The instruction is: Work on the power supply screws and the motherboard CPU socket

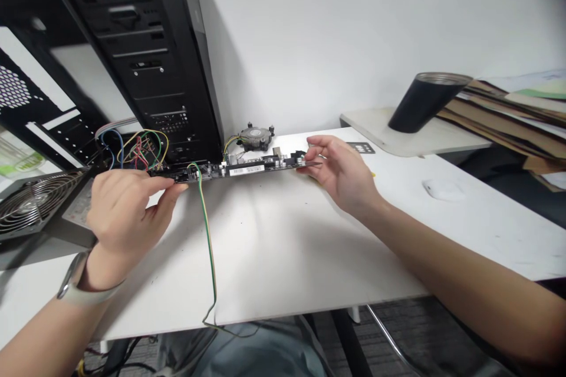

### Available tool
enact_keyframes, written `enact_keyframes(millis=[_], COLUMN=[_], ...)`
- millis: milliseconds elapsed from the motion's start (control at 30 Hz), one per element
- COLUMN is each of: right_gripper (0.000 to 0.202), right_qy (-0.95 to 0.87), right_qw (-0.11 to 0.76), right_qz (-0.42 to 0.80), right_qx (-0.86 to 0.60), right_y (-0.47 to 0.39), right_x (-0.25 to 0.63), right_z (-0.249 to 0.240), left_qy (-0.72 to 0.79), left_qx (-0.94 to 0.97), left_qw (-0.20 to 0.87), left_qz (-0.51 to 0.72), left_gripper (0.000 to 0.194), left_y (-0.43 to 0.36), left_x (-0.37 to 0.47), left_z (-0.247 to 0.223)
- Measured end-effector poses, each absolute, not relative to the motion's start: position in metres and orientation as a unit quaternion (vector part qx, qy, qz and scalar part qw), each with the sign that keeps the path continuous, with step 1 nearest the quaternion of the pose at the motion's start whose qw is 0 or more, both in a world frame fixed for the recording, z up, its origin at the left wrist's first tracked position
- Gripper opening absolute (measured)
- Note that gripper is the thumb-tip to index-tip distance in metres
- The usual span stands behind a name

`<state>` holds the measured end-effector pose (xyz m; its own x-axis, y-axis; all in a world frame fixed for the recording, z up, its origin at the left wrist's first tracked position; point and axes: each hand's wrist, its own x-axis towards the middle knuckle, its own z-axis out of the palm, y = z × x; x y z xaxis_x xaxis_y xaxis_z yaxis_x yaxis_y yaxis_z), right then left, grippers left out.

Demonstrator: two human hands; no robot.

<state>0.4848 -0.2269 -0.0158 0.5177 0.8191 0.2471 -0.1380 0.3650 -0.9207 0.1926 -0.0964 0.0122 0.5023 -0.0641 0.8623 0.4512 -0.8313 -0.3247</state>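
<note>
A dark circuit board (247, 169) is held up above the white table (274, 259), its edge with white labels facing me. My left hand (132, 203) pinches the board's left end between thumb and fingers. At the opposite end, my right hand (338, 171) grips the board's right corner, thumb and fingers on either side. A green and yellow cable (207, 235) hangs from the board's left part down past the table's front edge. Behind the board lies a round cooler fan (255, 136) with thin wires.
A black computer case (177, 70) stands at the left, with bundled coloured wires and a power supply (39, 200) beside it. At the right are a dark cup (427, 100), stacked folders (508, 123) and a small white case (443, 189). A metal plate (362, 148) lies behind my right hand.
</note>
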Motion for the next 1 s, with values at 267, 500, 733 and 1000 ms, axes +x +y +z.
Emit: enact_keyframes(millis=[267,500,733,1000], right_gripper=[0.013,0.018,0.022,0.023], right_qy=[-0.323,-0.365,-0.395,-0.402], right_qw=[0.713,0.703,0.705,0.694], right_qz=[0.321,0.296,0.263,0.240], right_qx=[-0.534,-0.534,-0.527,-0.548], right_y=[-0.231,-0.235,-0.236,-0.232], right_x=[0.481,0.480,0.481,0.486], right_z=[-0.002,-0.003,-0.009,-0.011], left_qy=[-0.101,-0.124,-0.103,-0.102], left_qx=[-0.800,-0.797,-0.791,-0.789], left_qw=[0.276,0.289,0.311,0.325], left_qz=[-0.523,-0.516,-0.516,-0.511], left_gripper=[0.023,0.022,0.020,0.023], left_y=[-0.100,-0.098,-0.097,-0.097], left_x=[0.197,0.195,0.197,0.199], left_z=[0.002,0.003,0.012,0.012])
